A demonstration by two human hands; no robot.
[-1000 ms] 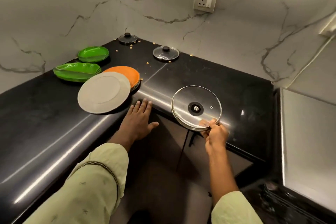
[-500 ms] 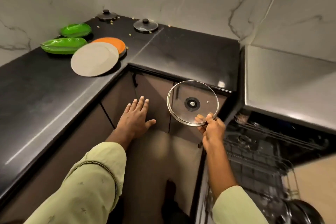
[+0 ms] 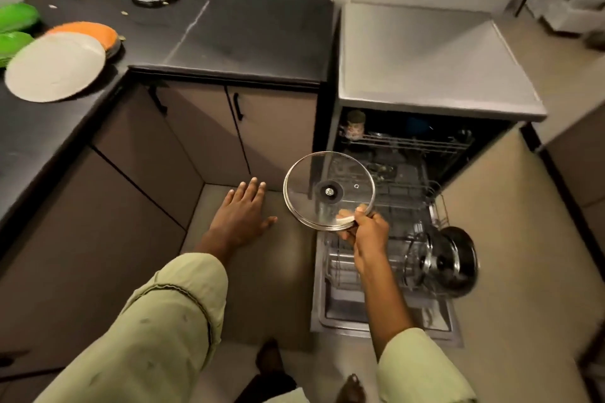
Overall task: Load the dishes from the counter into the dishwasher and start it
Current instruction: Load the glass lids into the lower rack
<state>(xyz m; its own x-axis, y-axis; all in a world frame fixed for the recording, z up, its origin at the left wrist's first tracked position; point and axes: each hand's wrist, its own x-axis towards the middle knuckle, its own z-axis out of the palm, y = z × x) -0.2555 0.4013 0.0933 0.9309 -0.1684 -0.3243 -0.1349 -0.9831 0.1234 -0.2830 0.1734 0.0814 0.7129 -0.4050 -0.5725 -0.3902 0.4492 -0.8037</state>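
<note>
Head view: pinched glass lid (image 3: 327, 190) at its near rim between right hand (image 3: 366, 234) thumb and fingers, in the air over open dishwasher's (image 3: 425, 75) pulled-out rack (image 3: 409, 216). Held left hand (image 3: 242, 216) flat, fingers straight, slightly spread, beside lid. Saw plates (image 3: 55, 70) on counter (image 3: 245, 42).

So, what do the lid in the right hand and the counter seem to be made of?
The lid: clear glass, as the dishwasher rack shows through it; shiny metal rim. The counter: probably polished black stone, glossy with light streaks; laminate is possible.
</note>
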